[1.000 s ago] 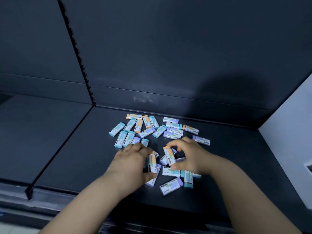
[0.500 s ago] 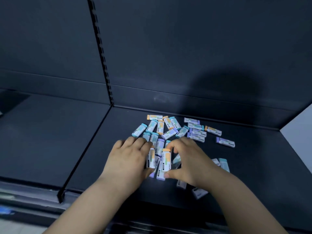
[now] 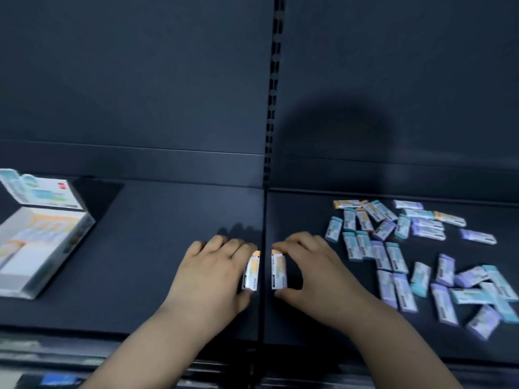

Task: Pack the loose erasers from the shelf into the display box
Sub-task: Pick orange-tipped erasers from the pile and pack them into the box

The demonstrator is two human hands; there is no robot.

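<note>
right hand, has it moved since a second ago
Yes. The right hand, pinching an eraser, has gone left, off the eraser pile, and is now beside the shelf seam.

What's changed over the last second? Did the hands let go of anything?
Nothing was let go. The left hand and right hand carried the left eraser and right eraser leftward off the loose pile to the shelf seam, fingers still pinching them. The view swung left, bringing the open display box into sight. The pile stayed put.
</note>
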